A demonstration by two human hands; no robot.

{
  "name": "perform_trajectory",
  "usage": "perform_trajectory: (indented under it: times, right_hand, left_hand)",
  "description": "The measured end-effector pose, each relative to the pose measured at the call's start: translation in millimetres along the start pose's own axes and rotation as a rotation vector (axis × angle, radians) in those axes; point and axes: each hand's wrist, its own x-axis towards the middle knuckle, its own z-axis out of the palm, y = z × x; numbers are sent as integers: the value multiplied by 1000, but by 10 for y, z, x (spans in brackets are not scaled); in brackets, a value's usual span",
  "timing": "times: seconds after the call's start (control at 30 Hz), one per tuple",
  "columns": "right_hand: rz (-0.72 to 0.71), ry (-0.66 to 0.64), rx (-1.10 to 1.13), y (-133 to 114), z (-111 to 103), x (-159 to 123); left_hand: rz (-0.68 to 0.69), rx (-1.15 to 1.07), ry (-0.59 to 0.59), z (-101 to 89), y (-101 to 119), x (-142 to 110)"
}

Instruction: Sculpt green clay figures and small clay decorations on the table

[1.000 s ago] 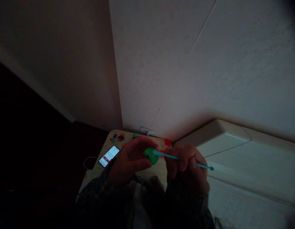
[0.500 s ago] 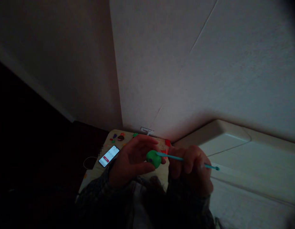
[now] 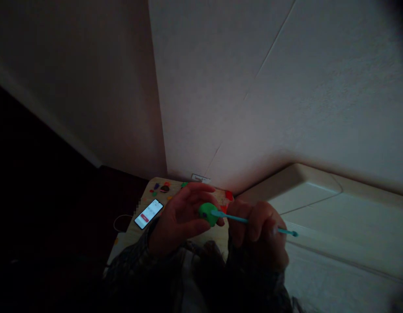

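A small green ball of what looks like modelling clay (image 3: 207,211), with a dark spot on its near left side, rests in the fingers of my left hand (image 3: 180,221). My thumb supports it from below and the other fingers curve behind it. My right hand (image 3: 258,226) is closed round a thin turquoise modelling tool (image 3: 236,218). The tool's flat tip lies against the right side of the green ball, and its small rounded other end sticks out past my right hand.
Below my hands is a small light wooden table (image 3: 139,237). On it lie a lit phone (image 3: 149,214), a round dark piece (image 3: 165,189), small coloured bits and red pieces (image 3: 229,195). A pale wall (image 3: 204,108) rises behind, and a white bulky surface (image 3: 319,208) stands at right.
The turquoise tool's tip has shifted slightly left and down on the green ball. My right hand has moved a little left with it, and the ball has turned slightly.
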Motion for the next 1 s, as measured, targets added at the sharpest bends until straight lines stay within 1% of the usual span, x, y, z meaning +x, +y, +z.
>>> perform_trajectory:
  times: [0.17, 0.33, 0.43, 0.53, 0.63, 0.73, 1.0]
  right_hand:
    - [-5, 37, -18, -3, -17, -20]
    - [1, -39, -2, -3, -59, -27]
    - [15, -51, -11, -3, -68, -28]
    - [11, -37, 0, -2, -64, -25]
    - [3, -3, 5, 3, -57, -20]
    - [-4, 1, 4, 8, -54, -14]
    - [-27, -5, -1, 6, -58, -20]
  left_hand:
    - [-16, 35, 27, -2, -5, -2]
    - [7, 42, 45, 28, 7, 15]
    - [35, 67, 41, 54, 29, 30]
    - [51, 110, 32, 54, 39, 29]
    - [42, 171, 51, 40, 45, 18]
    - [38, 208, 75, 38, 54, 8]
    - [109, 97, 38, 42, 14, 0]
